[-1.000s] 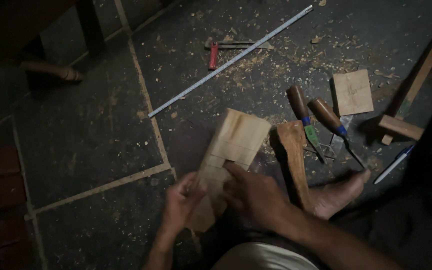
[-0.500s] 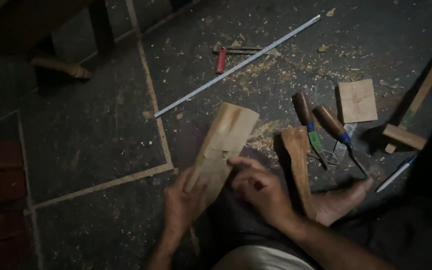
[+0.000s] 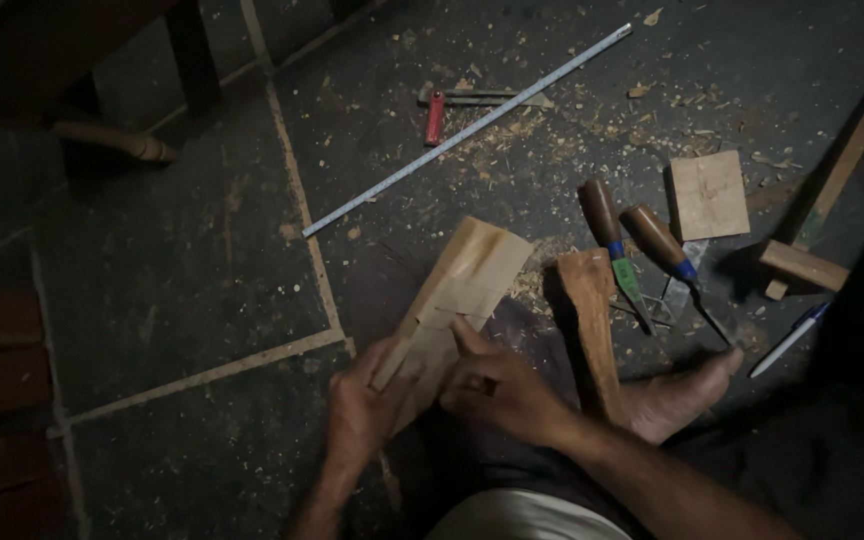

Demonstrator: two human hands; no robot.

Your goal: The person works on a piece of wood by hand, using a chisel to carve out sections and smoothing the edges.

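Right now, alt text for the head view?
Both hands hold a notched pale wooden board tilted over a dark tiled floor: left hand grips its lower edge, right hand presses its face. Nearby lie two wooden-handled chisels, a long metal ruler, a small square wood block and shavings.

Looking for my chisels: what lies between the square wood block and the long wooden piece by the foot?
Head view: two wooden-handled chisels lie between the square block and the long piece.
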